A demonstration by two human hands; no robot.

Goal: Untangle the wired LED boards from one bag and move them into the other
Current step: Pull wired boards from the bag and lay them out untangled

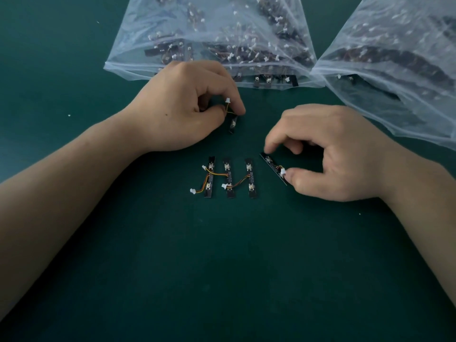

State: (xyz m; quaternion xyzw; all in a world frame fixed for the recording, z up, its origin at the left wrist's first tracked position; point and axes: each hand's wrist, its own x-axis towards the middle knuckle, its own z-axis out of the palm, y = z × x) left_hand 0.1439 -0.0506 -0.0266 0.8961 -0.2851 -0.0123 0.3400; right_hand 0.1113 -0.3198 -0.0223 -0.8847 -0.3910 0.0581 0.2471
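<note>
my left hand [182, 107] pinched a wired board [233, 125] at its fingertips; my right hand [328, 154] pinched a second board [271, 166], three loose boards [229, 178] just left.

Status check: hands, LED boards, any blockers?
Left hand pinching one wired board near centre bag. Right hand pinching second board, tilted. Three boards in a row on table, wires crossing between them. No obstruction toward right bag.

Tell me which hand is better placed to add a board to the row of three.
Right. The right hand pinches a tilted board just beside the row, while the left hand holds a second board farther back, near the bag.
</note>
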